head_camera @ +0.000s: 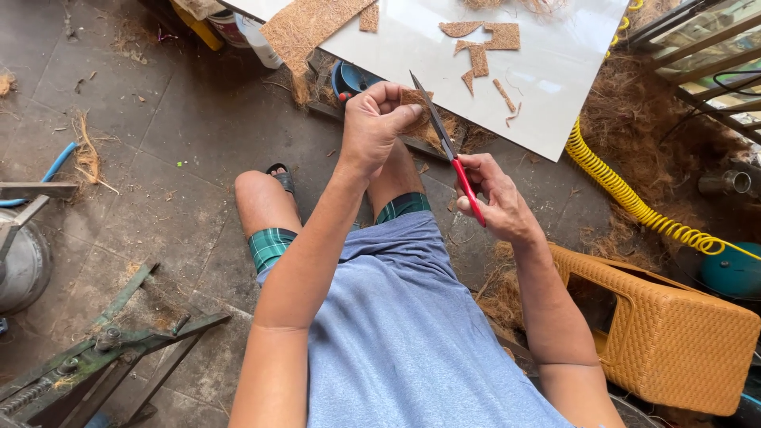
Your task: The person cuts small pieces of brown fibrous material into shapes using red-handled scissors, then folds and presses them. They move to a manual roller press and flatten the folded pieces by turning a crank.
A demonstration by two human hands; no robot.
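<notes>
The left hand (372,127) pinches a small brown coir-fibre piece (414,99) while the right hand (495,198) grips red-handled scissors (452,154), blades touching it.

workshop | concrete floor (174,158) strewn with coir fibre (658,150) | metal machine frame (103,349) | coiled yellow air hose (626,198)

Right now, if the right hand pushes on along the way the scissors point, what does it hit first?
The right hand aims the scissors up-left; the brown fibre piece held in the left hand comes first, likely already at the blades. Depth is unclear.
</notes>
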